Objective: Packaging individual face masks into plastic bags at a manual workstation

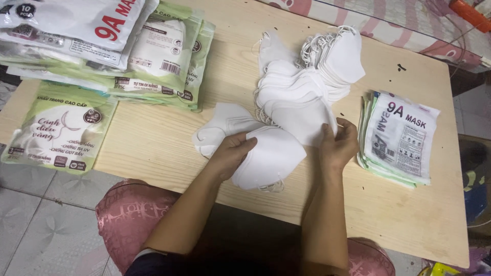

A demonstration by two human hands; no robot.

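Note:
My left hand (pixel 231 153) grips a small stack of folded white face masks (pixel 271 158) near the front of the low wooden table (pixel 153 143). Just right of it, my right hand (pixel 338 145) pinches the edge of the bottom mask in a long fanned pile of white masks (pixel 302 87) that runs toward the table's back. Another folded white mask (pixel 220 128) lies flat to the left of my left hand. Elastic ear loops stick out at the far end of the pile.
A stack of flat empty pouches, white and green (pixel 399 138), lies at the right of the table. Filled green and white mask packs (pixel 153 56) are heaped at the back left, one (pixel 59 133) overhanging the left edge. My knees in pink fabric (pixel 128 214) are under the front edge. Tiled floor lies to the left.

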